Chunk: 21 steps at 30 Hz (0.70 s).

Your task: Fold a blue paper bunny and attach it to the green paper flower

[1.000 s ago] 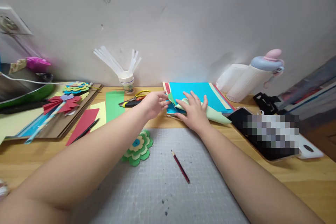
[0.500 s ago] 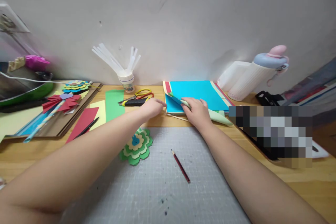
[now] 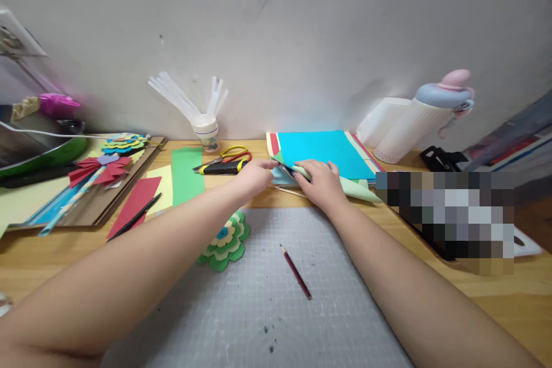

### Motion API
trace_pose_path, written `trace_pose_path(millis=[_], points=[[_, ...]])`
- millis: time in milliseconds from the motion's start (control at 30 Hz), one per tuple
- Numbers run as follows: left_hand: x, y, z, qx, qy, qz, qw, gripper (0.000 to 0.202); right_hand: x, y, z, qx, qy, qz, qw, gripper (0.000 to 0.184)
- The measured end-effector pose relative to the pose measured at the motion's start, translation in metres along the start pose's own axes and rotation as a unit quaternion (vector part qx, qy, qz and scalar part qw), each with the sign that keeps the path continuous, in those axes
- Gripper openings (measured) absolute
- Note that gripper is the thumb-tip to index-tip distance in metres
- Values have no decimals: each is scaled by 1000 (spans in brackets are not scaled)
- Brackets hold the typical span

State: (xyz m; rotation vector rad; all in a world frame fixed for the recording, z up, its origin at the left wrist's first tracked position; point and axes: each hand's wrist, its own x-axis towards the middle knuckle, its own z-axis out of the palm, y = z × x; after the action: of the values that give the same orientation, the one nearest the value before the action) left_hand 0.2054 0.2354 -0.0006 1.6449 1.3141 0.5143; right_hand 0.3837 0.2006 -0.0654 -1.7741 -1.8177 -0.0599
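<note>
A stack of coloured paper (image 3: pixel 328 152), bright blue on top, lies against the wall. Its near left corner is lifted, and green and pale layers show there. My left hand (image 3: pixel 255 177) is at that corner, its fingers pinched at the sheet edges; the fingertips are partly hidden. Over the near edge of the stack, my right hand (image 3: pixel 321 183) is closed on folded-back sheets, with a curled light green sheet (image 3: pixel 360 190) sticking out to its right. A thin wooden stick (image 3: pixel 291 191) lies just in front of the stack.
Scissors (image 3: pixel 235 154) and a black-yellow cutter (image 3: pixel 222 168) lie left of my left hand, near a cup (image 3: pixel 206 133) of white strips. A layered paper flower (image 3: pixel 226 244) and a pencil (image 3: pixel 295 273) rest on the grey mat (image 3: pixel 259 310). A bottle (image 3: pixel 414 121) stands at right.
The blue sheets at the stack's near left corner have been lifted further, exposing paler paper below. My left hand has shifted slightly right at that corner; my right hand keeps its place.
</note>
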Motion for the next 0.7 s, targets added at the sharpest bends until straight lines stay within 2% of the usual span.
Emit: trace_pose_path(millis=[133,433,700], points=[[2,6,2,-37,-16,3,999,30,0,0,-2,3,-4,-4,1000,33],[2,-4,1,-99,-44,9,994,26,0,-3,-2,-5,-7,-4,1000,31],[6,-9,0,-84,-3,-28,996,26,0,-5,-4,-7,-11,2,1000,29]])
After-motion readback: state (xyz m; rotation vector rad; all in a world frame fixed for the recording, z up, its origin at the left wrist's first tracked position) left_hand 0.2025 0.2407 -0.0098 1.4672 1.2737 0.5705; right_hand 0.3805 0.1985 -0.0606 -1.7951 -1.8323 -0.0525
